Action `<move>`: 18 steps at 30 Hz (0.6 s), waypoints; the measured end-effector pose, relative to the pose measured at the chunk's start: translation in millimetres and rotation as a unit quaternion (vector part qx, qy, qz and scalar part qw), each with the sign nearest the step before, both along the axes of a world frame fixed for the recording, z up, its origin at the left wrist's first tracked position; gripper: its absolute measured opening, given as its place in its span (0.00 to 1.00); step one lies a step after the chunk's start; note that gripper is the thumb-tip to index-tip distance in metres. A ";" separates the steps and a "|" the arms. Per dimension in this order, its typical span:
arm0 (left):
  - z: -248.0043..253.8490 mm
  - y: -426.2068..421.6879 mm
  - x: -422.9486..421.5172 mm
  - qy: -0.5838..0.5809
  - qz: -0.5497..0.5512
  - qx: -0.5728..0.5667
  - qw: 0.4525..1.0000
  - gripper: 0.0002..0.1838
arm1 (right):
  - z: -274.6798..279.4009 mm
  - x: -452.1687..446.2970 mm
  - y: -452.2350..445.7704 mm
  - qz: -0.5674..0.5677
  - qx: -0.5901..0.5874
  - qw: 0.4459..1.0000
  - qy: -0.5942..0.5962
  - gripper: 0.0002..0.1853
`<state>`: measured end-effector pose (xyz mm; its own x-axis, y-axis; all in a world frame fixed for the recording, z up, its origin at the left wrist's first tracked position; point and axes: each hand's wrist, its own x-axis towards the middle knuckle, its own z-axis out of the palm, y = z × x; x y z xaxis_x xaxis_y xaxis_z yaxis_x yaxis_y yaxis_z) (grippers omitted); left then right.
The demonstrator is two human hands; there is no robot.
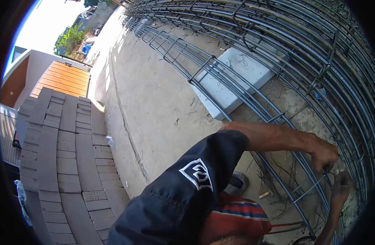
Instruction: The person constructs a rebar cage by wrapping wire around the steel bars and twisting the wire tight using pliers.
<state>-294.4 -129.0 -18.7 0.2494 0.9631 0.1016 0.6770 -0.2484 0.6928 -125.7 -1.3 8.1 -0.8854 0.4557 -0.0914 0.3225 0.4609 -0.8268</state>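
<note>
My left hand, at the end of a dark-sleeved arm, reaches across to a long rebar cage at the right. Its fingers are curled closed around a small dark item, mostly hidden. Just below it, my right hand comes up from the lower edge, fingertips pinched together beside the same bars. What the right fingers hold is too small to name. The two hands nearly meet at a crossing of bar and stirrup. Thin loose wires lie on the ground under the cage.
More rebar cages are stacked along the upper right. A pale block lies under the cage. Grey blocks are piled at the left, near an orange slatted panel. A shoe rests on the concrete floor.
</note>
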 end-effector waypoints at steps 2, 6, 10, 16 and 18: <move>0.7 -8.5 2.2 0.044 0.025 0.009 0.999 0.14 | 3.0 0.3 5.1 -0.006 0.022 0.997 -0.072 0.16; 3.7 -16.4 -0.3 -0.081 0.017 0.091 0.992 0.13 | -3.4 -2.9 -1.9 0.011 0.000 1.000 0.018 0.16; 9.9 -23.5 2.1 -0.110 0.071 0.099 0.986 0.10 | 31.0 -12.6 -24.3 -0.016 -0.023 0.999 -0.017 0.15; 10.8 -18.9 6.8 -0.143 0.148 -0.005 0.979 0.07 | 29.5 9.0 -23.5 0.002 0.007 1.000 0.002 0.12; 11.9 -14.9 3.2 -0.149 0.162 -0.046 0.974 0.07 | 28.9 8.0 -38.6 0.082 0.132 0.987 0.051 0.11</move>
<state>-291.2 -143.9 -6.7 -0.0972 0.9947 0.0332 0.4755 0.0171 0.8795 -117.7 -39.8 37.0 -0.9477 0.3015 0.1048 0.1470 0.7036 -0.6952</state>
